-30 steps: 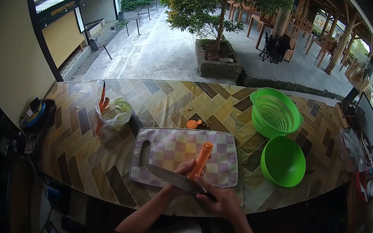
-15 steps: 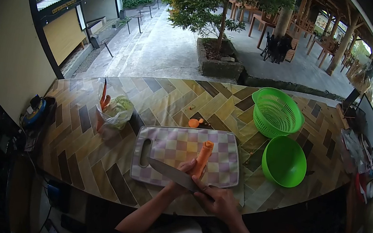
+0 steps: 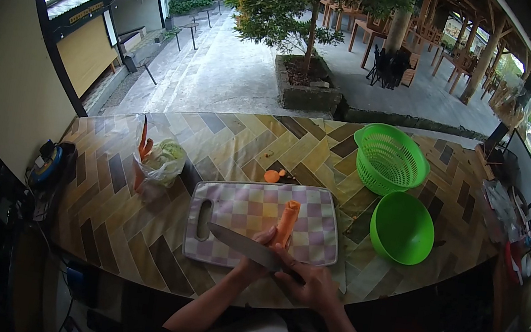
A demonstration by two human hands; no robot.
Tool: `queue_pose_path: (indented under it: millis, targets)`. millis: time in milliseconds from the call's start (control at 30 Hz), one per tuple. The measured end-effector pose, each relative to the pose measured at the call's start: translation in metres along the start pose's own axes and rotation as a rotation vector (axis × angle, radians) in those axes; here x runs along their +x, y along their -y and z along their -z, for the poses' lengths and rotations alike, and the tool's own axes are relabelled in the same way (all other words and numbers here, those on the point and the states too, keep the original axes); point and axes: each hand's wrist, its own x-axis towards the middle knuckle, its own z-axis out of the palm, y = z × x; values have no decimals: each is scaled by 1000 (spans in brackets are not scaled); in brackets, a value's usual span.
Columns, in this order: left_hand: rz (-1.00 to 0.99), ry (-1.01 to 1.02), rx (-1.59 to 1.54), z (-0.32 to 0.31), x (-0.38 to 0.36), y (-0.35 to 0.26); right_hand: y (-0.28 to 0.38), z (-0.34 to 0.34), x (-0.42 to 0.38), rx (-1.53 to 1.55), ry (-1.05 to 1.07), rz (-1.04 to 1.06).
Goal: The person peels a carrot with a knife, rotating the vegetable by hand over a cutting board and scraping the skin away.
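Observation:
A peeled orange carrot (image 3: 287,221) stands tilted up over the checkered cutting board (image 3: 240,200), its cut end pointing away from me. My left hand (image 3: 256,260) is wrapped round its lower part, partly hidden behind the blade. In my right hand (image 3: 313,283) is the handle of a kitchen knife (image 3: 242,245), whose broad blade points left and crosses in front of my left hand. The fingers of my right hand reach close to the carrot's lower end. Cut carrot pieces (image 3: 272,176) lie on the table just beyond the board.
A clear plastic bag (image 3: 162,164) of vegetables, with reddish chilies or carrots sticking out, stands left of the board. To the right are a green colander (image 3: 389,163) and a green bowl (image 3: 402,229). The patterned tabletop (image 3: 121,227) has a curved near edge.
The view has shifted slightly. My right hand has moved a little against the carrot's lower end, and the knife stays across my left hand.

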Motion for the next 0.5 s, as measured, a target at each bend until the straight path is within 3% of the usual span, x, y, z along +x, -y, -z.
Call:
queue_pose_path:
  millis: [300, 500]
  targets:
    - [8, -44, -28, 5, 4, 3, -3, 1, 4, -41, 45, -14]
    - [17, 39, -131, 0, 1, 1, 4, 3, 5, -120, 31, -44]
